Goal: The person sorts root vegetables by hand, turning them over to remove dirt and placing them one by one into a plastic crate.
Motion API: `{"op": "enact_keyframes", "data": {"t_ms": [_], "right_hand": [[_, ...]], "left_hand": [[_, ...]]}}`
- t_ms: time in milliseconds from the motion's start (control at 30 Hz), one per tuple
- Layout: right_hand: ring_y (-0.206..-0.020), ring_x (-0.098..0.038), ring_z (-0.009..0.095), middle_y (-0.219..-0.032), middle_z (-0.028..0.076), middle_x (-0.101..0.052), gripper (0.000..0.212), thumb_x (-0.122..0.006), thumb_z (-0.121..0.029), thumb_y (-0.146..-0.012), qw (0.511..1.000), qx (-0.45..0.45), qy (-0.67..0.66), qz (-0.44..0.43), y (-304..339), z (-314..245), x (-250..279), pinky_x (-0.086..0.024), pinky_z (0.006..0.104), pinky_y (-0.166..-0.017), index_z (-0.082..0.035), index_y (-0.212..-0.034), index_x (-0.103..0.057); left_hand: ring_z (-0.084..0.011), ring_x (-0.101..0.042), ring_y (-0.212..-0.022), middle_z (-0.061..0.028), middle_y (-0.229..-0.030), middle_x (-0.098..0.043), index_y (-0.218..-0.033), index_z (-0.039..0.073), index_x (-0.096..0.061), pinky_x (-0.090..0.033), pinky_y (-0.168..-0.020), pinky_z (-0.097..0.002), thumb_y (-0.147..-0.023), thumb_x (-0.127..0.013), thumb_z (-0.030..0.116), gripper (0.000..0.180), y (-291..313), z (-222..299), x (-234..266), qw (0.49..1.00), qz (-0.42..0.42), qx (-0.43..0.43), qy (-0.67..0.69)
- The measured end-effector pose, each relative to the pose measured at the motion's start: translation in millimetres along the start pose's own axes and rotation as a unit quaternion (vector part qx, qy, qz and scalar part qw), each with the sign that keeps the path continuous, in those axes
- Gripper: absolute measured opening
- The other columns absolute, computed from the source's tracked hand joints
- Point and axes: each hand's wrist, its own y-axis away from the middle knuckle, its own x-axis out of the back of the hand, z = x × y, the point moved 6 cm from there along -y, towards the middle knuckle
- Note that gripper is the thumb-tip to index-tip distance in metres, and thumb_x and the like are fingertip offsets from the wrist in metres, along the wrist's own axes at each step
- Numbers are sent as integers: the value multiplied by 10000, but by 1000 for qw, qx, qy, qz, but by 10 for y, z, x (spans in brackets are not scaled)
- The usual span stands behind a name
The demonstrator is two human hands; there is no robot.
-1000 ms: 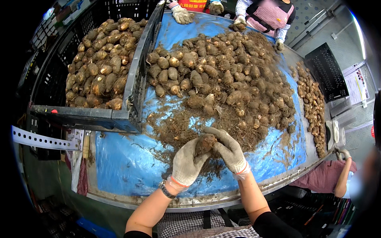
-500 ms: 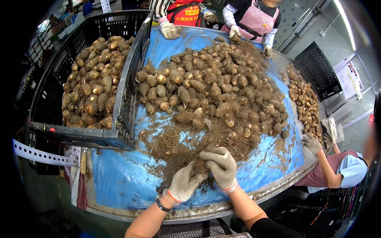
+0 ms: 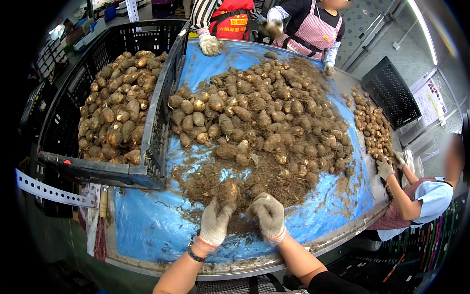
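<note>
My left hand (image 3: pixel 214 223) is closed around one taro root (image 3: pixel 228 192), the grip pinching its lower end from below, the root standing nearly upright above the glove. The root is brown, rough and hairy with clinging fibre. My right hand (image 3: pixel 267 214), just beside the left, is curled into a loose fist, knuckles up; I cannot tell whether this grip holds anything. Both gloves are knit fabric, soiled grey-brown, with orange cuffs. Both forearms are bare and rise from below, converging toward the grip.

Directly under and beyond the grip lies a mat of loose roots and soil (image 3: pixel 210 181), dry and stringy. Further beyond it sits the main heap of taro (image 3: pixel 264 112), rounded and knobbly. All rests on the surface (image 3: pixel 147 225), covered in crinkled, dirt-smeared blue sheeting. To the left of the grip stands a black plastic crate (image 3: pixel 161 103), lattice-walled, filled with taro. Other people's gloved hands work the far and right edges.
</note>
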Motion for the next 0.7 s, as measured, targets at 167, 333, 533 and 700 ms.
{"op": "enact_keyframes", "data": {"t_ms": [167, 333, 533, 700], "right_hand": [[-947, -589, 152, -1018, 109, -644, 335, -490, -6, -841, 998, -53, -22, 28, -141, -190, -52, -462, 281, -873, 43, -1153, -602], [-876, -653, 228, -956, 131, -681, 310, -466, -19, -805, 989, -17, 46, -138, -88, -285, -31, -509, 319, -787, 53, -1040, -656], [-652, -662, 237, -751, 145, -670, 304, -453, -38, -806, 980, 47, 121, -154, -133, -358, -89, -526, 307, -643, 1, -992, -691], [-713, -648, 343, -759, 183, -633, 192, -552, -196, -881, 952, -37, 278, -121, -180, -285, -77, -510, 386, -620, -101, -985, -682]], "left_hand": [[-231, -654, -811, -121, -990, -679, -1092, -31, -565, -508, -733, -352, -916, -599, 380, 448, 68, 189, -192, 955, -180, -94, -218], [-102, -482, -665, -13, -832, -549, -1083, -18, -569, -364, -542, -244, -852, -651, 384, 471, 246, -249, -366, 853, -367, 252, 272], [-65, -430, -607, 12, -773, -525, -1012, 3, -599, -323, -510, -225, -843, -674, 385, 424, 258, -97, -377, 869, -406, 245, 145], [-313, -651, -606, -130, -703, -662, -913, -4, -590, -522, -554, -392, -826, -696, 360, 389, 125, 223, -313, 876, -135, -147, -439]]}}
